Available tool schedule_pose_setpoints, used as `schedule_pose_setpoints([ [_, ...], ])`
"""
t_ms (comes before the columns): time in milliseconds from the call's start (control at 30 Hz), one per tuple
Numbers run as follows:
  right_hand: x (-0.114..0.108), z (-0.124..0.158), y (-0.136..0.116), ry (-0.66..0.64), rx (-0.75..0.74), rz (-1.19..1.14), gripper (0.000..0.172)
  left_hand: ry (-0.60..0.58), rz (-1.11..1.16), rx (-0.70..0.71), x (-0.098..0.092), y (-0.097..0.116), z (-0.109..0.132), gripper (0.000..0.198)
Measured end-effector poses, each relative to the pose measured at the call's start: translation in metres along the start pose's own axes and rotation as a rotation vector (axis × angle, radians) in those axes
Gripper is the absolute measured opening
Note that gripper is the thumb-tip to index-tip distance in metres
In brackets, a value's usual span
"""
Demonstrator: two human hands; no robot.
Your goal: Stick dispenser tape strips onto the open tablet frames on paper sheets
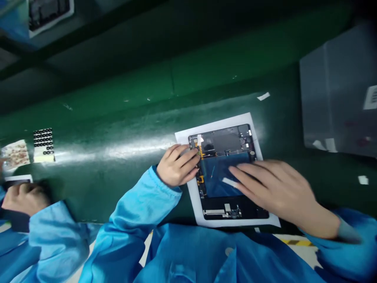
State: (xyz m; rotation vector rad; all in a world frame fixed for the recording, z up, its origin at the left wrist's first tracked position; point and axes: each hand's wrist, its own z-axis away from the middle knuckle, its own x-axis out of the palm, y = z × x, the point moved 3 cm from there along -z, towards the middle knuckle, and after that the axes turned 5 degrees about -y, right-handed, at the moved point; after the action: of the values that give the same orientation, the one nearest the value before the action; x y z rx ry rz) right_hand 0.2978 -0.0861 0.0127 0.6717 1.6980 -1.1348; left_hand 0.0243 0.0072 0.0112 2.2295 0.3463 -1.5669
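An opened tablet (pixel 232 141) lies on a white sheet (pixel 194 210), its inner parts showing. A large blue battery (pixel 218 169) fills its middle. My left hand (pixel 178 165) is at the tablet's left edge, fingers bent over the rim by a yellow flex cable and holding it. Above the battery is my right hand (pixel 277 190), slightly blurred, its fingers brought together. Between its thumb and forefinger a narrow white strip (pixel 229 181) sticks out to the left. Whether the strip touches the battery is hard to make out.
A grey box (pixel 332 94) stands at the right. Paper scraps (pixel 263 96) lie on the green table (pixel 112 177). To the left are a card of black round pieces (pixel 43 143), a spotted sheet (pixel 16 154) and a co-worker's hand (pixel 26 198). A dark shelf (pixel 118 43) crosses above.
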Motion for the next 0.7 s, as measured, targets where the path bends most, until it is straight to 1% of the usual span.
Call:
schedule_pose_setpoints([
  [33, 0.009, -0.016, -0.012, -0.056, -0.097, 0.056, 0.039, -0.004, -0.003, 0.002, 0.001, 0.000, 0.001, 0.028],
  [100, 0.020, -0.044, -0.027, -0.111, -0.246, 0.192, 0.043, -0.011, -0.009, -0.008, 0.003, 0.001, 0.004, 0.029],
  [133, 0.023, -0.056, -0.031, -0.113, -0.286, 0.246, 0.045, -0.020, -0.012, -0.017, 0.004, 0.001, 0.005, 0.030],
  [200, 0.024, -0.071, -0.031, -0.092, -0.298, 0.286, 0.046, -0.045, -0.025, -0.031, 0.006, 0.003, 0.008, 0.031],
  [367, 0.023, -0.082, -0.025, -0.128, -0.278, 0.226, 0.050, -0.124, -0.090, -0.019, 0.006, 0.007, 0.008, 0.036],
  [467, 0.023, -0.088, -0.024, -0.115, -0.300, 0.202, 0.051, -0.197, -0.102, -0.002, 0.003, 0.009, 0.003, 0.039],
  [600, 0.024, -0.093, -0.021, -0.099, -0.327, 0.205, 0.047, -0.248, -0.027, -0.028, 0.000, 0.006, -0.008, 0.038],
  [700, 0.022, -0.093, -0.018, -0.095, -0.325, 0.149, 0.044, -0.286, 0.097, -0.091, 0.002, -0.003, -0.016, 0.034],
])
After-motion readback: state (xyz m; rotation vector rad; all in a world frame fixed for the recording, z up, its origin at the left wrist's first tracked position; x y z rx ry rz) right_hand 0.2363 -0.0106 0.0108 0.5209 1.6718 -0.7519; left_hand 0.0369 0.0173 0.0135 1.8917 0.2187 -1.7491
